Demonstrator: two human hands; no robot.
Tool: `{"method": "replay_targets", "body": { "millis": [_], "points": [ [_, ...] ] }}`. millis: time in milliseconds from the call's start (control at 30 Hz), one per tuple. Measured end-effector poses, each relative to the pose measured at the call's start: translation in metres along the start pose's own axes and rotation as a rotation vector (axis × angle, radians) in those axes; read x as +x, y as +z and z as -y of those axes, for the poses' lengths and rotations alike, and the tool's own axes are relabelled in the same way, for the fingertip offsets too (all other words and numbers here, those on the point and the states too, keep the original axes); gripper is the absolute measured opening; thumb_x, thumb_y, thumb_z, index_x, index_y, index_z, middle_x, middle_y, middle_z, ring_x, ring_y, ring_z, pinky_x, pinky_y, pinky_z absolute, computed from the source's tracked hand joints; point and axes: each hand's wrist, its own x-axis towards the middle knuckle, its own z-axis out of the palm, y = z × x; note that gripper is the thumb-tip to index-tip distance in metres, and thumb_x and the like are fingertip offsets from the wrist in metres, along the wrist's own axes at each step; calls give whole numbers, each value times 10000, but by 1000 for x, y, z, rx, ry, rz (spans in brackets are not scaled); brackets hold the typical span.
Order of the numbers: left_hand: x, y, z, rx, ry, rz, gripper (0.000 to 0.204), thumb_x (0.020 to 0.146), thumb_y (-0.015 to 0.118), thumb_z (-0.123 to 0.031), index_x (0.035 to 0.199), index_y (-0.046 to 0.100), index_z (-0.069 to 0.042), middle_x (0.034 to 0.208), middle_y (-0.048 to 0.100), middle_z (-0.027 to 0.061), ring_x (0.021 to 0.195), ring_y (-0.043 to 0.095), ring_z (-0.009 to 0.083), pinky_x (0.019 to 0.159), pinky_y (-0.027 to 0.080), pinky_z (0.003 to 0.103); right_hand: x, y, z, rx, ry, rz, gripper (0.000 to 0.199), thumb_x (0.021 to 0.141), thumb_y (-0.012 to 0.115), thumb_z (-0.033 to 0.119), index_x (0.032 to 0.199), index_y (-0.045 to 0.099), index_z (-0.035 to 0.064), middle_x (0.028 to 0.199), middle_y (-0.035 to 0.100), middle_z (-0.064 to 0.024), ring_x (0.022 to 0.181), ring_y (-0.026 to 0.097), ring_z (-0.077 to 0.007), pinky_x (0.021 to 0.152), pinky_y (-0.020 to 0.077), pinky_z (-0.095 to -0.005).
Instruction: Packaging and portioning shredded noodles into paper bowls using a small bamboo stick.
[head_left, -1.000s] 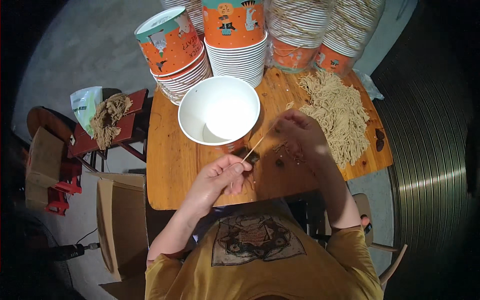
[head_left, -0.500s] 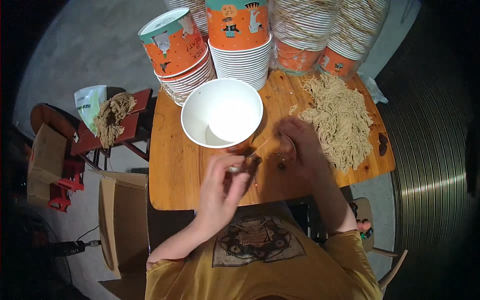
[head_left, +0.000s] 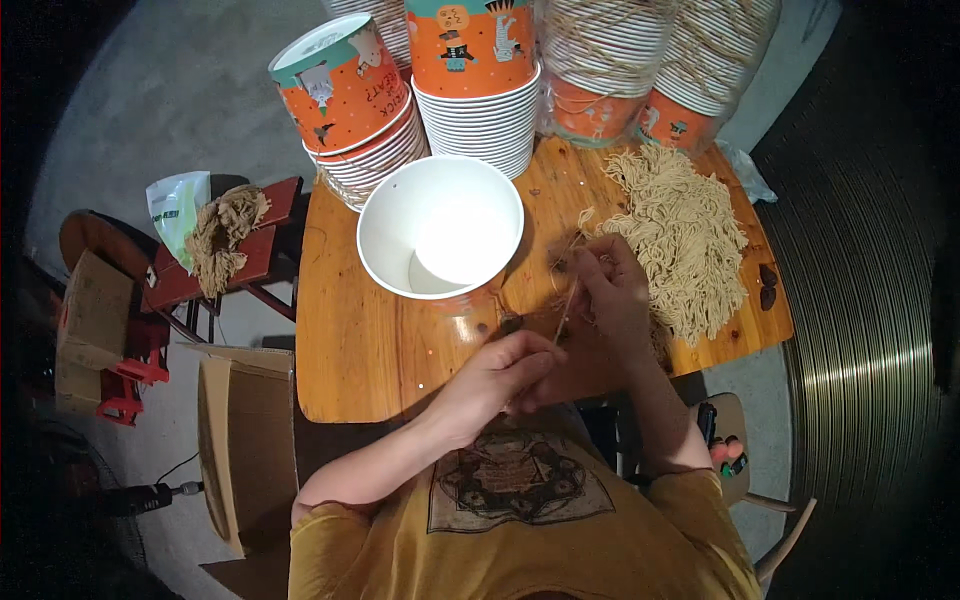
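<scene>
Thin tan cord [head_left: 565, 312] runs btwn my 2 hands, above the near-right part of the wooden table [head_left: 345, 355], slanting from near-left to far-right. My L hand [head_left: 500, 375] has the near end pinched, thumb on index, no gap showing; other fingers curled under. My R hand [head_left: 614, 285] is at the far end, thumb & index closed on the cord, rest of fingers bent; bit blurry there, so can't tell how tight.

Just R of R hand: big cord pile [head_left: 690, 250], loose tan strands, on table's R side. Far-left of both hands, apart from them: white-lined tub [head_left: 388, 225], mouth up.

Along table's far edge, L to R: leaning tub stack [head_left: 340, 100], upright tub stack [head_left: 475, 125], then bagged tub stacks [head_left: 600, 60] w/ cord wound round, all orange & white.

Off table, L: red bench [head_left: 268, 243] w/ tan bundle [head_left: 222, 235] & plastic bag [head_left: 180, 210]; nearer, cardboard box [head_left: 252, 440]. Near R: wooden chair [head_left: 735, 408] w/ small items. Far R: ribbed metal sheet [head_left: 860, 380].
</scene>
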Motion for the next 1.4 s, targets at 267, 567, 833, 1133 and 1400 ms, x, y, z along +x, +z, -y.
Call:
{"method": "replay_targets", "body": {
  "millis": [267,567,833,1133,1400],
  "points": [
    [-23,-20,-12,843,340,-265,144,942,541,-177,930,536,-34,706,590,65,598,585,199,527,461,305,3,-23,-19,-980,-433,-1,121,935,544,155,991,527,49,700,593,-48,607,591,-172,568,479,-324],
    [-13,-9,-35,1375,750,-336,131,903,565,-143,914,494,-34,713,578,164,668,602,362,537,471,429,-38,24,-12,2,-57,431,230,932,560,237,1031,555,29,857,594,-50,760,570,-124,692,468,-282],
    [-16,-10,-40,1155,682,-272,116,907,557,-103,953,479,-32,785,605,163,739,622,362,579,481,424,-37,14,-4,-200,-145,423,190,903,594,214,918,610,26,721,568,14,655,503,-51,613,433,-230],
    [-23,-16,-46,1124,471,-316,126,903,593,-108,986,555,-20,835,664,124,758,674,258,659,511,306,-33,21,1,-348,-138,305,74,872,598,94,843,603,26,652,476,49,606,416,-19,547,350,-204],
    [-29,-30,-57,967,660,-576,77,897,562,-50,967,574,-19,768,618,95,658,601,155,612,463,265,-23,32,-18,-295,-244,47,96,845,617,81,819,527,60,561,405,18,513,409,-64,472,344,-267]
  ]
}}
